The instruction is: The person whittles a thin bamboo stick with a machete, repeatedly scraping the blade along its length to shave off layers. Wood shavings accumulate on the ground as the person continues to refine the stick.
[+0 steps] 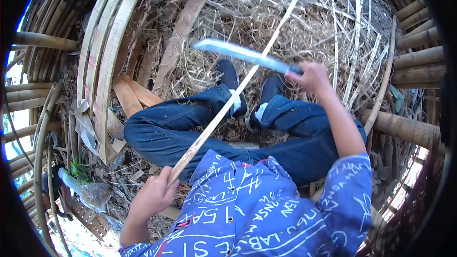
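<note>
My left hand (154, 194) is closed round the near end of a long, pale bamboo strip (216, 120), close to my waist. The strip slants up and away to the right, passing over my legs and between my shoes. In my right hand (310, 77) is the dark handle of a machete (238, 54), its fingers wrapped round it. The long blade points left and crosses over the strip in this view, slightly blurred. My knees are spread, in dark blue jeans (173, 126).
Curly shavings (204, 74) cover the ground, with thin split strips (357, 43) at the right and back. A slatted wooden frame (112, 57) leans at the left. Thick bamboo poles (404, 128) line the right side. A plastic bag (93, 195) lies at lower left.
</note>
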